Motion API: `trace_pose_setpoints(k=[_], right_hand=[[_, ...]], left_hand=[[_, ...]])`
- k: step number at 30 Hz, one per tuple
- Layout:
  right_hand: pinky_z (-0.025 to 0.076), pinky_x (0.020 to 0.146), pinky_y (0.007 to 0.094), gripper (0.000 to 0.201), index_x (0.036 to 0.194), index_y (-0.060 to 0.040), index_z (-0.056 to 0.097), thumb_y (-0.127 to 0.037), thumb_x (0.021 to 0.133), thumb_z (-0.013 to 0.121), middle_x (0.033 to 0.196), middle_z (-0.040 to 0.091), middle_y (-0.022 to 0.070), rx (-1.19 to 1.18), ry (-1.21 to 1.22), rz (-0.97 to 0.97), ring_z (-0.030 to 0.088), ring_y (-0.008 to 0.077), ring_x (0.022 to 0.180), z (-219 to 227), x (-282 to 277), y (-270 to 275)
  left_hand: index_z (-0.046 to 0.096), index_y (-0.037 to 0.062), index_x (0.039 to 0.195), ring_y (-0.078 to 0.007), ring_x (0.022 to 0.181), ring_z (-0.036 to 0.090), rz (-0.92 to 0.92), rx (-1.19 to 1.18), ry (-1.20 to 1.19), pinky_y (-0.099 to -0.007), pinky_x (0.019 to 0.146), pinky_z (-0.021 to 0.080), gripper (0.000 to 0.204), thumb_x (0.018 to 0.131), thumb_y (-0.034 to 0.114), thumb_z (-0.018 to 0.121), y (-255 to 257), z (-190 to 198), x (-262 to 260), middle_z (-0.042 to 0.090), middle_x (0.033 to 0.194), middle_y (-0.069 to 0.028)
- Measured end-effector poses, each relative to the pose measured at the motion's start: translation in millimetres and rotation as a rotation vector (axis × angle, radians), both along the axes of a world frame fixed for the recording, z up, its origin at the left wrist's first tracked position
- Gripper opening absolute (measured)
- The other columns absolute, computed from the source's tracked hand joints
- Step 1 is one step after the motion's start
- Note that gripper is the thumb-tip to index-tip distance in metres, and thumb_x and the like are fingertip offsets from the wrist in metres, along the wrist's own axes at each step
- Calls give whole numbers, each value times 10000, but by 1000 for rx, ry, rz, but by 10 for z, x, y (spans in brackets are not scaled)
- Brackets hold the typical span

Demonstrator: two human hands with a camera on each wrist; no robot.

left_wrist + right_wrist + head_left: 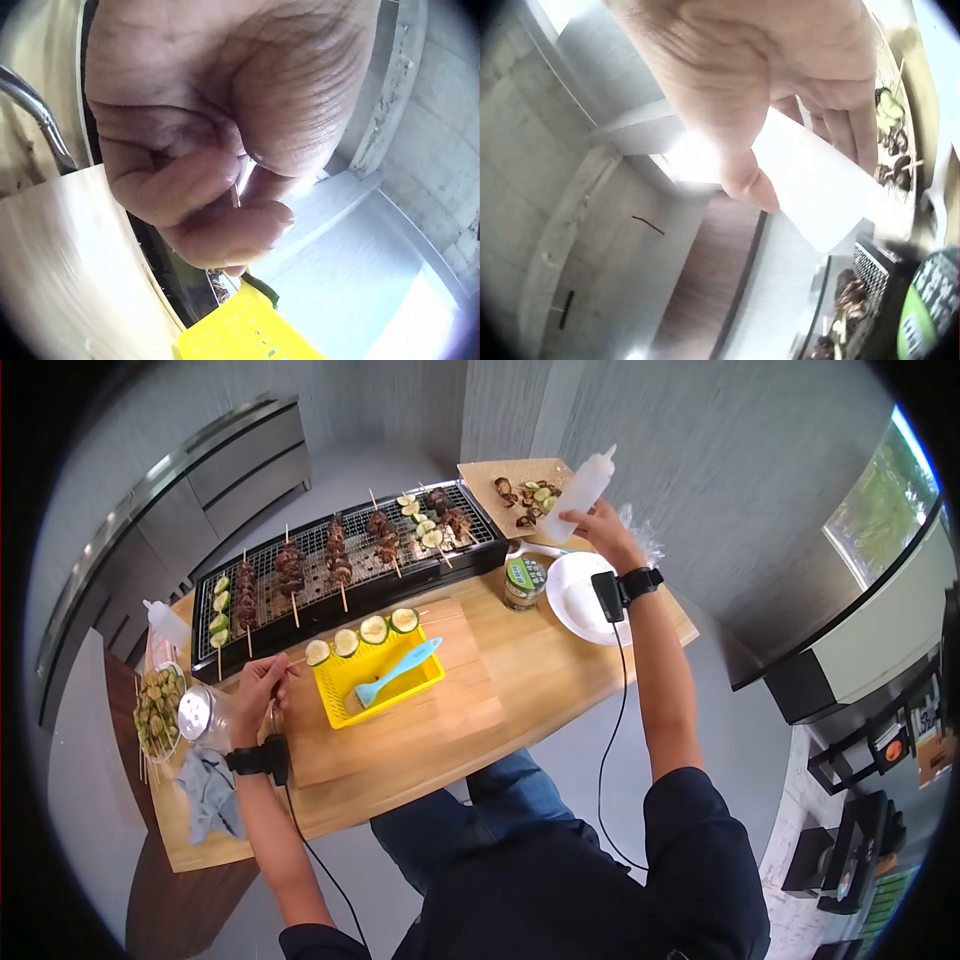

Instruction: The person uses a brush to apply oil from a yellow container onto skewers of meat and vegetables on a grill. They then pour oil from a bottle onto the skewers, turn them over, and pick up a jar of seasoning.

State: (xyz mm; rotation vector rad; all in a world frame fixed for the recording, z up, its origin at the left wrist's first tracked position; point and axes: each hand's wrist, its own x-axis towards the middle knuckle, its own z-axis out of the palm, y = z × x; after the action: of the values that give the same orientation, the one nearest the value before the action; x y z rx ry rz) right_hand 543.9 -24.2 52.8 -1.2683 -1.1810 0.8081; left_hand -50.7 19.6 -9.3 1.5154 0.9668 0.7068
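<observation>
White btl (583,498) in R hand (606,532)

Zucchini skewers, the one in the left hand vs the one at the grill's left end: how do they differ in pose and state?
Held skewer: pinched in the left hand, over the yellow basket. Grill skewer: unheld, on the grill.
Held skewer runs roughly along the grill's length; grill skewer runs across it.
Shared: green-rimmed slices, seemingly four each.

The person wears a dark short-sleeved top (560,900) and blue jeans (528,792); back from the fingers (578,517), black wristbands (645,582) carry small black boxes (607,598) with thin black cables (623,700).
</observation>
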Motion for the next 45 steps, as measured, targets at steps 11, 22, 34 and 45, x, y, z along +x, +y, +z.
trace_pose_setpoints(k=[11,22,34,45], right_hand=[[489,958,362,705,1283,33,501,-172,701,841,1167,643,153,5,-540,-185,622,258,1088,-427,-56,202],[483,967,397,893,1384,-2,365,-223,684,872,1232,597,182,-93,-378,-172,606,302,1115,-432,-9,71],[468,956,368,480,1238,-25,545,-77,800,734,1166,630,120,465,-499,-447,605,229,1062,338,-489,-213],[516,642,358,91,892,-33,645,-118,863,655,783,681,116,409,-809,664,667,276,715,733,-2083,-229]], left_hand=[[659,12,820,-70,421,497,8,-45,-57,-205,400,371,406,996,359,542,-11,4,-15,504,545,22],[689,41,873,-36,441,488,-86,-147,7,-178,408,324,361,996,349,548,-64,102,57,535,569,46],[685,11,1001,-24,498,513,-127,-188,198,-158,431,332,286,988,267,559,-159,391,25,566,630,40],[610,46,917,-38,503,470,-41,-129,182,-192,459,341,291,1020,293,495,-362,347,55,524,620,45]])
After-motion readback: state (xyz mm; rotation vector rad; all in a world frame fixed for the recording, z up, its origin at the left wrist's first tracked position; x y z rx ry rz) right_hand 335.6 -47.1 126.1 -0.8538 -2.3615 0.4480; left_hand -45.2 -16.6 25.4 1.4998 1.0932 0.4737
